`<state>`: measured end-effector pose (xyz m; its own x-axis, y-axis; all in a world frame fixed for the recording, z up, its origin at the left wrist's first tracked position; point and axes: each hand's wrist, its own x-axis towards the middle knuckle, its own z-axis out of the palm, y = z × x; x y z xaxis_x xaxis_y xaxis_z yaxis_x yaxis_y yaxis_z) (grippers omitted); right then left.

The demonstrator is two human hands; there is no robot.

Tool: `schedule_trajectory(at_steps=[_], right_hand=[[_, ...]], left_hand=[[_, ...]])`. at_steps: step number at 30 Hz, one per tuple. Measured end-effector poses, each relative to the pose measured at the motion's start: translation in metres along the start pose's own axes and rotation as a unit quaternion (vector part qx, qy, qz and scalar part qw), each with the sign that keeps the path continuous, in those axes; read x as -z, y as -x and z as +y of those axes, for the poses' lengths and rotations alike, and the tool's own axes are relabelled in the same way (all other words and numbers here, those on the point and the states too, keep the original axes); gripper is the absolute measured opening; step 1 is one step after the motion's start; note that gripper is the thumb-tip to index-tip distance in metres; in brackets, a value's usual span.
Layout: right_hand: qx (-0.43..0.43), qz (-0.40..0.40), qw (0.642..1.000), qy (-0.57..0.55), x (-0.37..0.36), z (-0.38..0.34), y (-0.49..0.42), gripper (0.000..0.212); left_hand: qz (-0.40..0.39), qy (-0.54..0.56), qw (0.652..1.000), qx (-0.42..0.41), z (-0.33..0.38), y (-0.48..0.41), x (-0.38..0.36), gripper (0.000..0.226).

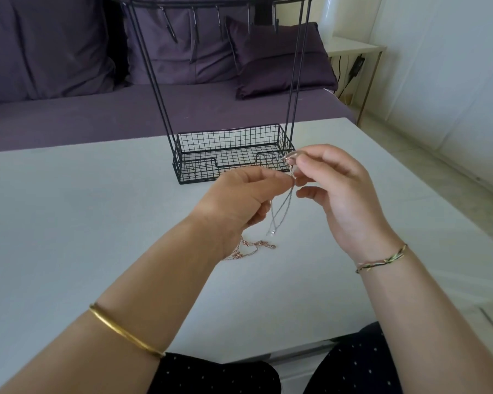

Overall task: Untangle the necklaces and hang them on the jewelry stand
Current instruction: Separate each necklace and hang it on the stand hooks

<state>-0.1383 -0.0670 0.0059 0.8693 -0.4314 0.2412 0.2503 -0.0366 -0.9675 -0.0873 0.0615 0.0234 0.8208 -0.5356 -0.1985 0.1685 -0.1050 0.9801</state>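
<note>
A thin silver necklace [281,211] hangs in a loop between my two hands, above the white table [83,223]. My left hand [239,200] pinches the chain at its fingertips. My right hand [336,189] pinches the chain's top end just beside it. The silver loop's bottom reaches nearly to the table. A rose-gold necklace [251,247] lies in a heap on the table, partly hidden under my left wrist. The black wire jewelry stand [234,155] rises just behind my hands, with a mesh tray at its base and hooks [195,32] along its top bar.
A purple sofa [69,103] with cushions runs behind the table. A small white side table [353,49] with cables stands at the far right. My lap in dark dotted fabric [353,365] sits at the table's near edge.
</note>
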Motion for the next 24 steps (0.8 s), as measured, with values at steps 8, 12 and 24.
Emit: schedule_trajectory(at_steps=[8,12,24], right_hand=[[-0.011,0.003,1.0,-0.007,-0.001,-0.0021,0.0014,0.017],[-0.009,-0.005,1.0,-0.006,-0.0008,-0.0026,0.0022,0.015],[0.017,0.004,1.0,0.008,0.0003,-0.0018,0.0023,0.014]], left_hand=[[0.07,-0.059,0.994,-0.054,-0.0006,0.0,0.0,0.01],[0.051,-0.03,0.996,-0.069,0.002,0.0016,0.0004,0.009],[-0.015,0.057,0.998,-0.018,0.005,0.0048,0.005,0.008]])
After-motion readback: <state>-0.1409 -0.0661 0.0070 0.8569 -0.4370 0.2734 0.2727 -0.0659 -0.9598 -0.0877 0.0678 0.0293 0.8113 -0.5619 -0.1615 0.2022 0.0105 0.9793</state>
